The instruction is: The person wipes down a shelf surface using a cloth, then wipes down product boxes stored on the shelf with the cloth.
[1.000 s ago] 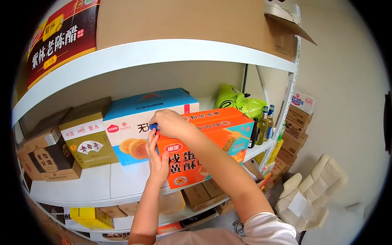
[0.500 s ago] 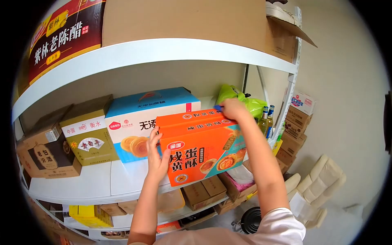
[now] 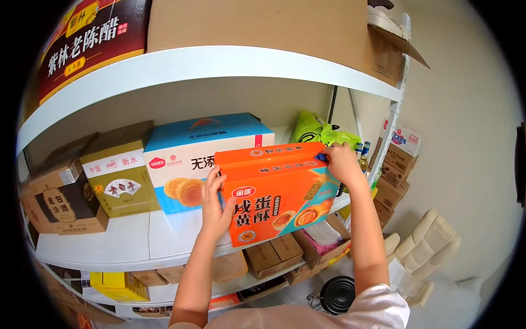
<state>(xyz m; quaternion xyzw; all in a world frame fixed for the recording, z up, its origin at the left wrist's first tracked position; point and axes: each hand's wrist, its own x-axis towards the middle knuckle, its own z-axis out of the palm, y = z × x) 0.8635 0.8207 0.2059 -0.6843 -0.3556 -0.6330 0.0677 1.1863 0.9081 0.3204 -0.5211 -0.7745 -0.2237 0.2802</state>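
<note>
A large orange pastry box [image 3: 274,200] with teal artwork and printed Chinese characters is held tilted at the shelf's front edge. My left hand [image 3: 216,205] grips its left side, fingers curled round the edge and thumb against the front. At the top right corner, my right hand [image 3: 344,163] is closed on a small crumpled blue cloth [image 3: 320,157], pressed to the box's top. Most of the cloth is hidden under the fingers. Just behind stands a blue and white pastry box [image 3: 181,164], partly covered by the orange one.
On the white shelf [image 3: 98,244] stand an olive-green box [image 3: 123,186] and a brown liquor carton [image 3: 63,203]. A green plastic bag [image 3: 315,131] and glass bottles [image 3: 362,156] are at the right end. The upper shelf edge [image 3: 219,61] runs overhead. A cream chair [image 3: 427,236] stands right.
My right hand, with the blue cloth, has slid right and slightly down along the box's top to its right corner. The box has shifted slightly right; my left hand still holds it.
</note>
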